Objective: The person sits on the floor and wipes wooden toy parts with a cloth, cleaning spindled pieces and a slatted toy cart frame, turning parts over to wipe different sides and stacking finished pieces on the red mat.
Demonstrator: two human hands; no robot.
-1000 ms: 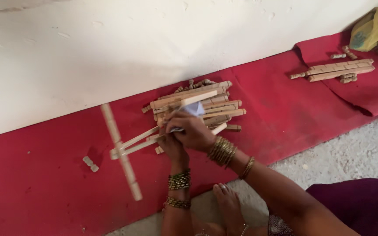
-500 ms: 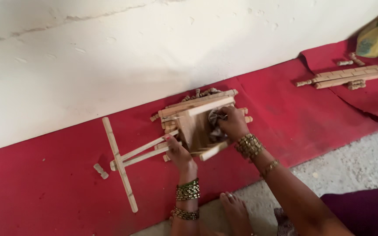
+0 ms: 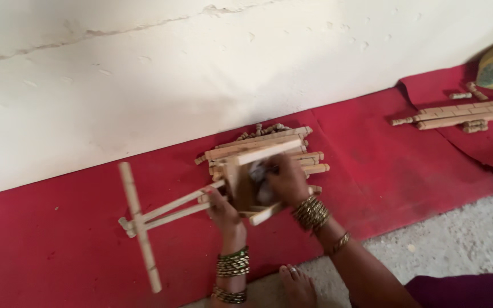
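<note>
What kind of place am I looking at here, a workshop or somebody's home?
Probably an informal floor-level craft workspace, not a fitted workshop: a red mat laid on rough concrete floor against a cracked whitewashed wall, with wooden sticks piled on it. Whether it is a home, I cannot tell.

The left hand [image 3: 222, 206] rises from six o'clock, forearm near upright, wrist stacked with bangles, its grip curled closed with the fingers pointing to twelve. The right hand [image 3: 285, 178] comes in from five o'clock, forearm slanting up toward eleven, bangled wrist bent, fingers folded down. The two hands sit just beside each other.
</note>
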